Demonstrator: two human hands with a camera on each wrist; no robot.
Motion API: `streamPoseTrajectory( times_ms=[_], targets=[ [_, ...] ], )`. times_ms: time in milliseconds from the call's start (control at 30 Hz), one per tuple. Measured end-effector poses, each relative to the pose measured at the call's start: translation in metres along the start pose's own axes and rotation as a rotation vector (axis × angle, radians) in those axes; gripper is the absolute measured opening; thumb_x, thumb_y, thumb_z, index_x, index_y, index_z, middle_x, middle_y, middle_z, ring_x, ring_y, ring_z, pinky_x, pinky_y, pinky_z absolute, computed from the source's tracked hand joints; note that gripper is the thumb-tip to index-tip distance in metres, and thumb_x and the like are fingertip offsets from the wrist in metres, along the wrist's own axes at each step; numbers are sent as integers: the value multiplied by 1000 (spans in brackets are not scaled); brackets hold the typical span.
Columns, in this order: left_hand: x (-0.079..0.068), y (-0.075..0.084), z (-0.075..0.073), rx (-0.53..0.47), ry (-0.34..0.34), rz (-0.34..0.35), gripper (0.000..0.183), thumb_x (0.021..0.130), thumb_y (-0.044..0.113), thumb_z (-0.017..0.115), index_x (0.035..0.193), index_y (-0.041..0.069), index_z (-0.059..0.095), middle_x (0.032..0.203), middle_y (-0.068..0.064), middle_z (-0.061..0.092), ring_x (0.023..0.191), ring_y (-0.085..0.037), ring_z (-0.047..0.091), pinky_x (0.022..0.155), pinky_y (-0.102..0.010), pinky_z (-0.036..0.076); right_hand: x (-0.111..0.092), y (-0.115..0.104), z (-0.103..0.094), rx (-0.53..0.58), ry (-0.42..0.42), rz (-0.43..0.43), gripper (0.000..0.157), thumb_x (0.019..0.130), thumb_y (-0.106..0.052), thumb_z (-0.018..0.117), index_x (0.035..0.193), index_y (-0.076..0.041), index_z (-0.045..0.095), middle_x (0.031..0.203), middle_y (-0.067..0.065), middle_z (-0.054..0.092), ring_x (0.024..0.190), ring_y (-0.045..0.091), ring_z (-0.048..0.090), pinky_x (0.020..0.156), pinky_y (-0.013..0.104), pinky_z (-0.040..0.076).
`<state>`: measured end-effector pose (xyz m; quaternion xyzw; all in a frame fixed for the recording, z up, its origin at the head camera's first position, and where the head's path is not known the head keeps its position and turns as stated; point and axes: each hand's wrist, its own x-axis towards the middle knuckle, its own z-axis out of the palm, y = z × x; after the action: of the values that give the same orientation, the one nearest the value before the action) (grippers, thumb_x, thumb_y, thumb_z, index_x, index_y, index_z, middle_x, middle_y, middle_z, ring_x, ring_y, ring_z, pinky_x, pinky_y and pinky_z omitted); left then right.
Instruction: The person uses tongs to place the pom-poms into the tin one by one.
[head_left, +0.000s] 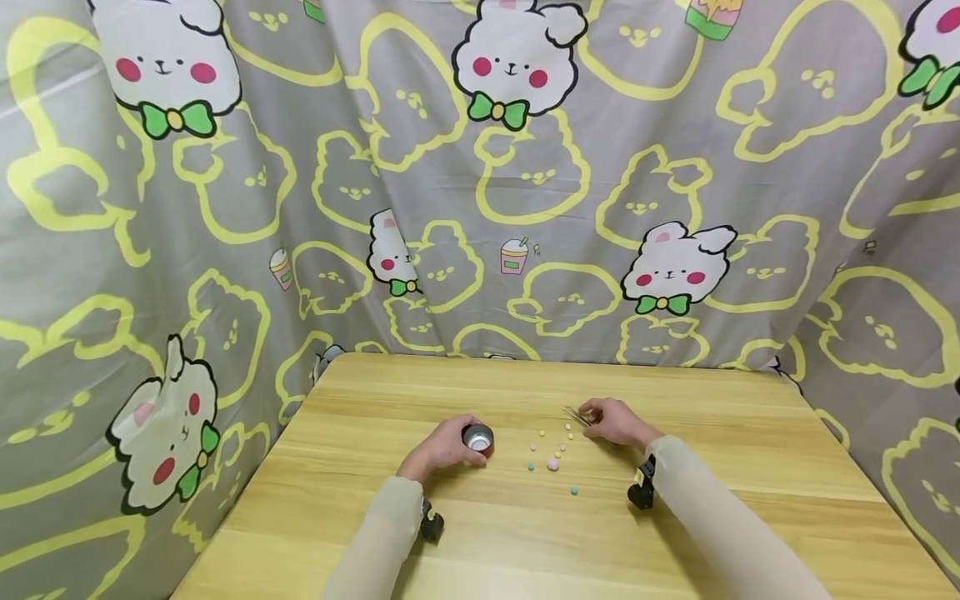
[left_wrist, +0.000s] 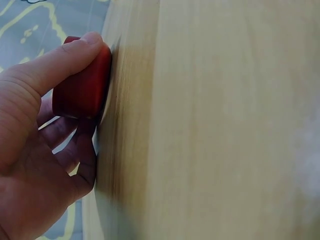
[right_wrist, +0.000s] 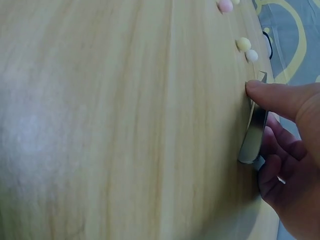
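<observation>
My left hand grips a small round red tin by its side, thumb on one side and fingers on the other. In the head view the tin is upright, with a silvery inside. My right hand holds metal tweezers with bent tips, pinched between thumb and fingers, close over the table. Near the tweezers' tips lie a yellow ball and a white ball. Between the two hands lie several more small balls, among them a larger pink ball and a teal ball.
The wooden table lies under both hands. A patterned curtain hangs behind it and along both sides. Another teal ball lies to the right of the tin. A black wrist camera sits on the right forearm.
</observation>
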<state>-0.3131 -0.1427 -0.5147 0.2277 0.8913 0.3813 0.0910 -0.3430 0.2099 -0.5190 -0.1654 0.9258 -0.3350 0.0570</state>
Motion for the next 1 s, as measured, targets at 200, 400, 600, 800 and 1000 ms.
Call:
streamPoseTrajectory(
  times_ms=[200, 400, 600, 800, 1000],
  targets=[
    [1, 0, 1, 10, 5, 9, 52, 67, 19, 86, 110, 8, 59, 101, -1, 62, 98, -19, 56, 88, -39, 42, -1, 3, 1, -25, 10, -31, 27, 79, -7, 75, 104, -1, 67, 82, -2, 58, 77, 14, 52, 74, 34, 44],
    [0, 2, 1, 7, 4, 2, 51, 68, 18, 85, 111, 8, 58, 102, -2, 61, 98, -21, 56, 89, -40, 42, -4, 3, -1, -30, 18, -57, 19, 80, -3, 70, 99, -1, 67, 78, -2, 56, 72, 14, 49, 69, 33, 42],
    [-1, 1, 1, 11, -10, 13, 50, 69, 19, 85, 111, 8, 58, 102, -1, 61, 99, -21, 56, 88, -40, 42, -11, 6, -5, -3, 9, -56, 19, 82, -1, 68, 101, 0, 65, 81, 1, 57, 75, 15, 51, 69, 33, 43],
    [-1, 2, 1, -1, -13, 22, 51, 69, 19, 85, 112, 9, 58, 104, -2, 61, 100, -22, 56, 89, -41, 42, -20, 10, -10, 13, 2, -65, 21, 82, -1, 66, 103, 0, 64, 86, 3, 59, 79, 17, 54, 70, 34, 46],
    [-1, 0, 0, -2, -4, 18, 63, 68, 21, 86, 121, 7, 55, 111, -6, 60, 105, -25, 55, 91, -43, 40, -30, 11, -18, 29, -8, -62, 19, 84, -2, 64, 103, 0, 64, 84, 2, 58, 76, 18, 53, 67, 35, 44]
  ],
)
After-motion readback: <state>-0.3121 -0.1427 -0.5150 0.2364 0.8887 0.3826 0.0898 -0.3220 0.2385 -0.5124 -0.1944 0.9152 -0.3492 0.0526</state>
